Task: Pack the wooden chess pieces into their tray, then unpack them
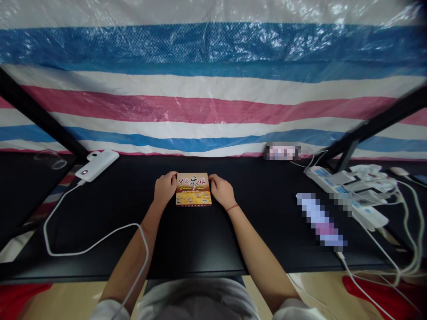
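A small Chinese chess box (194,190), yellow and brown with printed characters, lies face up on the black table (196,244). Along its left side my left hand (166,186) is closed, fingers curled and thumb at the upper left corner. My right hand (222,190) grips the opposite side in the same way, with a thin red string on the wrist. Both sets of fingertips are partly hidden at the box edges. The box seems to rest on the tabletop between the two hands.
A white power bank (100,165) with a white cable (95,249) lies at left, the cable crossing my left forearm. On the right are a blurred phone (320,220), a power strip (347,195) and tangled cables. Another blurred device (283,151) leans against the striped sheet (200,106).
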{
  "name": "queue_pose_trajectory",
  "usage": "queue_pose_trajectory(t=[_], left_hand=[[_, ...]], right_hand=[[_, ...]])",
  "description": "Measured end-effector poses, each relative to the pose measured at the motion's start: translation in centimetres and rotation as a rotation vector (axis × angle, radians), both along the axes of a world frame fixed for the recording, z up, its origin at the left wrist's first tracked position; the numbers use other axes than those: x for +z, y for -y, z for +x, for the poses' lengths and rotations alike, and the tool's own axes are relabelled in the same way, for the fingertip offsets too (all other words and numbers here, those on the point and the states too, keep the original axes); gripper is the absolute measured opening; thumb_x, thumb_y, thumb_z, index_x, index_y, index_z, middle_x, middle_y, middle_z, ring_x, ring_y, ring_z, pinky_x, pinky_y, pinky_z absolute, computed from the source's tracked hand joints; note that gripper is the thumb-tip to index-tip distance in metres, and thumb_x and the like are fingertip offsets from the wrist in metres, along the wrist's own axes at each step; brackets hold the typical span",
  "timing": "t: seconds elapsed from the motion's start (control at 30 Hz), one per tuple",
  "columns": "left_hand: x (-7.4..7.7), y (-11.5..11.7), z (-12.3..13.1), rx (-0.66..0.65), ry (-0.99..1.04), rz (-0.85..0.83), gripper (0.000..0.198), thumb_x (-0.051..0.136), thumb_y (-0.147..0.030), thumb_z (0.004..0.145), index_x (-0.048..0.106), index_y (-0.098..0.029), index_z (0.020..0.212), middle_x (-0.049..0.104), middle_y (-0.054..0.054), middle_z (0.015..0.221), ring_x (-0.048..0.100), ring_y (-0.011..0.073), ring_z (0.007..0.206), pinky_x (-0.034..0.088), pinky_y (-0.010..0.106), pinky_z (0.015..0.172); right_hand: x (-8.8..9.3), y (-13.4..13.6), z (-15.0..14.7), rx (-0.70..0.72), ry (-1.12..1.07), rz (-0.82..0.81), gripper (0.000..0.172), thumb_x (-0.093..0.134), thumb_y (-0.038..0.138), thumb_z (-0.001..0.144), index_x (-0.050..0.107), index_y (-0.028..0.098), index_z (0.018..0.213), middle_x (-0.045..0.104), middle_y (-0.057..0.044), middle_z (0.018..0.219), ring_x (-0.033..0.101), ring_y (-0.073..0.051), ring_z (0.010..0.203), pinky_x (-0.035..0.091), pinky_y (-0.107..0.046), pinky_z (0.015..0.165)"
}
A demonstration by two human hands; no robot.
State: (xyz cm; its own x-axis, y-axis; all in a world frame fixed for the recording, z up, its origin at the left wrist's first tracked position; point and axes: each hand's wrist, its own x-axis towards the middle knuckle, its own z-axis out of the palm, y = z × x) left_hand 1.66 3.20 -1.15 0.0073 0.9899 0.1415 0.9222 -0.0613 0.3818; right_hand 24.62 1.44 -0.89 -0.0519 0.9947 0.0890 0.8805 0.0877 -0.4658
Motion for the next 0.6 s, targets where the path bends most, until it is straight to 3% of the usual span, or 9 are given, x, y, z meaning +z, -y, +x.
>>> queue_pose_trajectory(t=[0.2,0.37,0.47,0.6], left_hand=[[-0.1,0.0,0.0,0.016,0.034,0.011,0.033,0.039,-0.021,0.093,0.064,-0.021,0.115,0.073,0.006,0.097,0.066,0.0231,0.089,0.047,0.033,0.084],[-0.3,0.0,-0.5,-0.061,0.269,0.081,0.033,0.036,-0.028,0.096,0.065,-0.024,0.111,0.07,0.004,0.106,0.065,0.0189,0.098,0.047,0.03,0.089],[-0.3,0.2,-0.8,-0.161,0.326,0.082,0.03,0.042,-0.036,0.094,0.067,-0.025,0.108,0.068,0.003,0.099,0.064,0.0151,0.085,0.048,0.026,0.083],[-0.2,0.3,-0.8,-0.162,0.298,0.051,0.03,0.045,-0.033,0.092,0.066,-0.024,0.112,0.064,0.003,0.093,0.06,0.0127,0.075,0.049,0.026,0.079]], right_hand=[[0.8,0.2,-0.2,-0.001,0.02,-0.025,0.032,0.039,0.016,0.09,0.065,0.022,0.108,0.072,-0.005,0.101,0.066,-0.017,0.087,0.041,-0.022,0.068],[1.3,0.6,-0.4,-0.009,0.004,-0.053,0.032,0.043,0.017,0.086,0.069,0.022,0.105,0.073,-0.005,0.101,0.067,-0.018,0.088,0.045,-0.023,0.072],[1.1,0.7,-0.1,0.002,-0.139,-0.046,0.031,0.044,0.019,0.086,0.072,0.023,0.1,0.074,-0.004,0.102,0.067,-0.018,0.091,0.047,-0.024,0.079],[0.6,0.4,0.4,0.006,-0.506,-0.034,0.03,0.047,0.026,0.086,0.073,0.02,0.1,0.074,-0.005,0.098,0.067,-0.018,0.088,0.05,-0.027,0.083]])
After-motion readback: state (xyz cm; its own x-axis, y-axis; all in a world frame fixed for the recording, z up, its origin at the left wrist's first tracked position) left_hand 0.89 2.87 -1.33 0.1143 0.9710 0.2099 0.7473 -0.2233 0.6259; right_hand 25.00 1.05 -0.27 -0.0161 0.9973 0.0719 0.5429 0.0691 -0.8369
